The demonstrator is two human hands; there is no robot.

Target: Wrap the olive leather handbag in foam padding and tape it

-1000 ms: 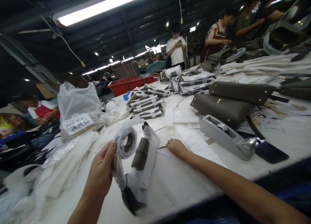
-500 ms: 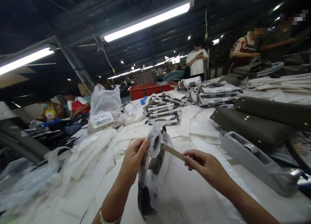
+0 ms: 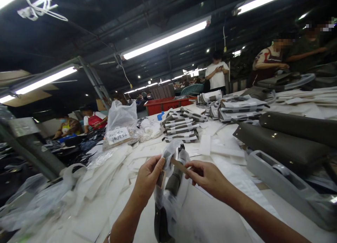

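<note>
My left hand [image 3: 149, 178] is closed on a loop of a dark strap wrapped in cloudy plastic film [image 3: 168, 151], thumb on top. A small brown piece [image 3: 161, 179] shows beside its fingers. Between the thumb and fingers of my right hand [image 3: 207, 174] is a flat brown strip [image 3: 179, 166], whose far end meets the wrapped loop; I cannot tell whether it is stuck there. Below the hands, the dark olive body [image 3: 173, 184] of the same item stands partly covered by film, its lower end [image 3: 161, 222] bare.
A grey tape dispenser [image 3: 285, 192] stands at right, before dark olive bags [image 3: 279, 139]. Stacked wrapped straps [image 3: 181, 129] lie ahead. White sheets [image 3: 100, 183] and a labelled plastic bag [image 3: 121, 118] are on the left. A red bin [image 3: 171, 104] and several people are beyond.
My right hand has moved left, bringing the brown strip further over the wrapped loop. My left hand keeps its hold. The camera view has tilted up slightly.
</note>
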